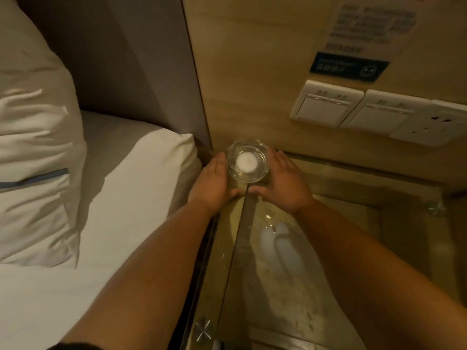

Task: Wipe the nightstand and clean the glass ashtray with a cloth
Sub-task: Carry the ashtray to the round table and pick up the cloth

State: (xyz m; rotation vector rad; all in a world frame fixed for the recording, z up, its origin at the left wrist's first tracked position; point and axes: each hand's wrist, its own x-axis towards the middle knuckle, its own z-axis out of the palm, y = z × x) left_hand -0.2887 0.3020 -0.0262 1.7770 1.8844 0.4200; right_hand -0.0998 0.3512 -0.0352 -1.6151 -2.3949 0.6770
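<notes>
Ashtray (248,160) sat in the far corner of the glass counter (290,286), tight to the wall panel (252,84) and just beside the bed (113,198). Left hand (214,183) and right hand (283,180) cupped it from both sides, fingers (278,157) held together along the rim, thumbs nearly meeting in front. Thick glass, so I'd guess heavy, slick and chippy (glass on glass too). Best hold looked like the outer wall. Only open room was toward the person; no cloth in sight.
</notes>
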